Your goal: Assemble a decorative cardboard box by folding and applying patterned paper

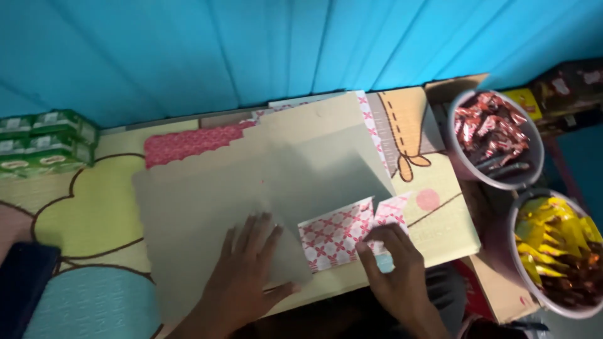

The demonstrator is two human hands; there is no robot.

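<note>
a: starting nearest me. my left hand (pixel 248 267) lies flat, palm down, fingers (pixel 267 229) spread and pointing to about one o'clock, pressing on the large grey-brown paper sheet (pixel 207 201). it grips nothing, just weighs the sheet down.

b: and the right?

a: my right hand (pixel 392 270) is curled, fingertips (pixel 370 237) bent in on the lower right edge of the folded red-and-white patterned flap (pixel 333 235). whether thumb and finger truly pinch it i cannot tell; they are touching it, nearly closed.

b: where does that flap lie from each hand?

a: from the right hand it sits at about ten o'clock, touching. from the left hand it is at about two o'clock, just beside the outer fingers but apart. so the right is nearer. its long axis runs roughly from eight to two o'clock, along the fold.

b: further out?

a: the sheet spreads over the bench (pixel 94 220), which has a pastel cartoon cover. at three o'clock two bowls: yellow sachets (pixel 553 242) nearer, red-brown sachets (pixel 493 135) beyond. green cartons (pixel 44 144) at ten o'clock, the blue wall (pixel 251 50) behind.
</note>
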